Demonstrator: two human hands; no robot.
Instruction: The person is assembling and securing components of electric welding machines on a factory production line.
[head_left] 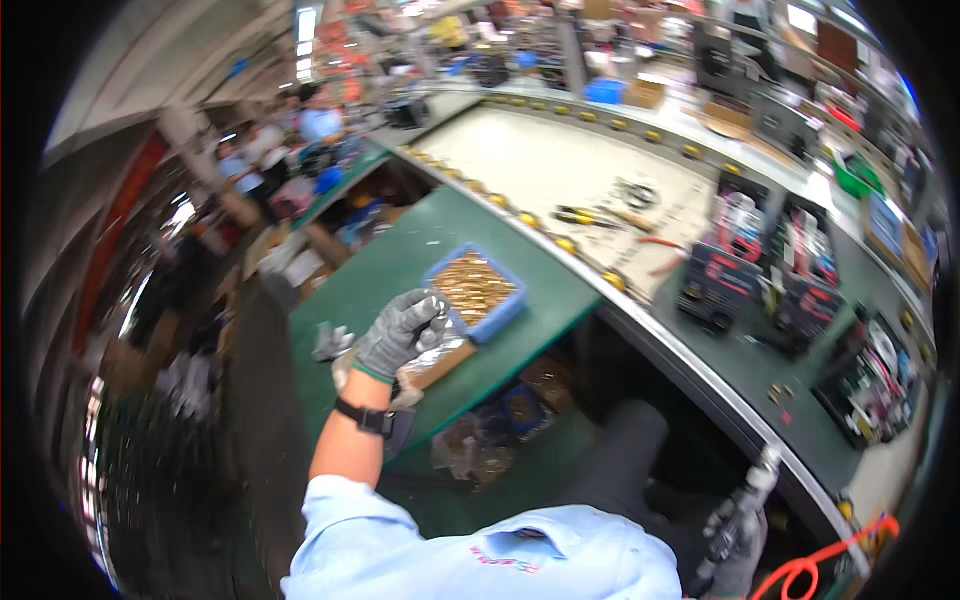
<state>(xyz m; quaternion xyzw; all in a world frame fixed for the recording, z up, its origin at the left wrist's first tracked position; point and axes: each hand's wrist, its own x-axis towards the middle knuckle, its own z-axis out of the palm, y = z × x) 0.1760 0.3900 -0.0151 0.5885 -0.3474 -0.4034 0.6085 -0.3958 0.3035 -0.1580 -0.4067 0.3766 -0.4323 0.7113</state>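
Observation:
My left hand (pixel 405 335) wears a grey glove and reaches over the green bench. Its fingers are curled together, with a small pale glint at the tips; what they hold, if anything, is too small to name. Just beyond it stands a blue bin (pixel 518 305) full of brass-coloured screw-like pieces (pixel 470 286). A cardboard box (pixel 440 368) with a silvery lining lies partly behind the hand. At lower right, my gloved right hand (pixel 745 562) is closed around a dark power tool (pixel 735 522) with a silvery end, blurred and partly hidden.
An orange coiled hose (pixel 815 560) hangs at lower right. Across the roller-edged conveyor (pixel 560 150) lie yellow-and-black handled tools (pixel 590 217). Black tool cases (pixel 718 285) stand on the right-hand bench. Bins and bags sit under the green table (pixel 375 265). Other people (pixel 320 122) are far left.

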